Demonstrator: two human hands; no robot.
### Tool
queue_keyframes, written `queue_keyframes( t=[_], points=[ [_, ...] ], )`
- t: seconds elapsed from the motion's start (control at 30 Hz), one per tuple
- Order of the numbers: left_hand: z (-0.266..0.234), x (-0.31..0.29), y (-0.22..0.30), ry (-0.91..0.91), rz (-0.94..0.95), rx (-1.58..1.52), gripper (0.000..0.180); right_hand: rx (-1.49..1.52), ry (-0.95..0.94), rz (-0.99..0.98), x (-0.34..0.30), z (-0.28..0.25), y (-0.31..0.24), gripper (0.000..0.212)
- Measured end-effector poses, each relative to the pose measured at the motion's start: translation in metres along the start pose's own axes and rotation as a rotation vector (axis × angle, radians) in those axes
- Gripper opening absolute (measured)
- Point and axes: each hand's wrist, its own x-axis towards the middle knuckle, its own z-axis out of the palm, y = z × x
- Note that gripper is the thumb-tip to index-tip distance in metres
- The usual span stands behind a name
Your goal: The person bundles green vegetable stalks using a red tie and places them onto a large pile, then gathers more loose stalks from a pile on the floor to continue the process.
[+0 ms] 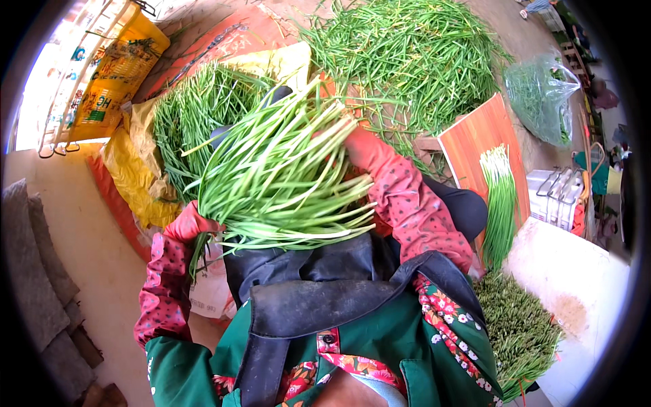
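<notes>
A large loose bunch of green chives [285, 176] spreads over my lap, above a black apron [305, 271]. Its pale stem ends point to the right, its leaf tips to the left. Around the leafy left side, my left hand [193, 222] is closed, its fingers partly covered by leaves. My right hand [363, 148] grips the bunch by the pale ends, and the stalks hide most of its fingers. Both hands look covered in red, and dark-spotted pink sleeves cover the forearms.
A chive pile [210, 122] lies on yellow sacking to the left; loose leaves [420, 54] are heaped ahead. Right, a sorted bundle [498, 203] rests on a wooden board [468, 149], near a clear bag [542, 98] of greens. Tied bundles [519, 332] stand lower right, a yellow crate [115, 74] upper left.
</notes>
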Motion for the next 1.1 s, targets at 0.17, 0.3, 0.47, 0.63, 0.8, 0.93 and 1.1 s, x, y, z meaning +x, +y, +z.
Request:
queue_keyframes(
  t=[0.17,0.3,0.47,0.63,0.8,0.93,1.1],
  points=[
    [0.003,-0.002,-0.02,0.042,0.068,-0.001,0.058,0.578,0.343,0.368,-0.024,-0.022,-0.032,0.016],
    [0.015,-0.006,0.009,0.087,0.096,-0.065,0.024,0.674,0.628,0.23,-0.065,-0.098,-0.012,0.013],
    [0.021,-0.007,0.011,0.094,0.102,-0.194,0.028,0.166,0.375,0.223,-0.104,-0.032,-0.074,0.028],
    [0.02,-0.017,0.014,0.018,0.051,-0.231,0.032,0.144,-0.136,0.214,-0.136,0.052,-0.095,0.031],
    [0.019,-0.025,0.004,0.058,-0.024,-0.286,0.039,-0.117,-0.199,0.376,-0.135,0.094,-0.065,0.037],
    [0.025,-0.027,0.023,0.085,-0.087,-0.169,0.035,-0.41,-0.219,0.324,-0.149,0.087,-0.053,0.037],
    [0.033,-0.028,0.034,0.082,0.037,-0.122,0.036,-0.091,-0.125,0.342,-0.151,0.083,-0.044,0.025]
  ],
)
